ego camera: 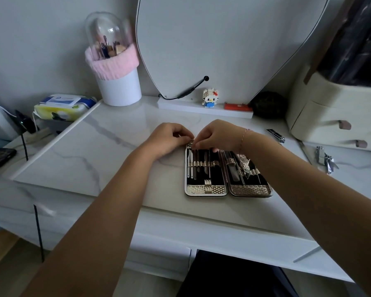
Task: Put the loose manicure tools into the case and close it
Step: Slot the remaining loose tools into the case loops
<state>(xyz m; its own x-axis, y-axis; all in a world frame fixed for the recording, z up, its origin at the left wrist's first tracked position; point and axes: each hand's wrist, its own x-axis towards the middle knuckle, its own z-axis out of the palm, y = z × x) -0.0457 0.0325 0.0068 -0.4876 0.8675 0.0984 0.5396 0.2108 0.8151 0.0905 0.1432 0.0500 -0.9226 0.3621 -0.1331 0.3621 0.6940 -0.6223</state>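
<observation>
My case (205, 190) lies open and flat at 5 o'clock on the marble table (94, 157), its black-lined halves crossed by gold bands that strap in slim steel tools. My left hand (169, 138) and right hand (216, 133) curl at its left half's 12 o'clock end, pinching a small metal tool (191, 140). Loose clippers (276, 136) lie at 2 o'clock from it.

Open case (206, 190) on table (90, 155), left hand (167, 138) and right hand (218, 133) pinching tool (191, 140) at top edge

Manicure case (206, 189) lies open flat; both black-lined halves hold strapped steel tools. Loose nail clippers (323, 158) lie apart at its 2 o'clock.
</observation>
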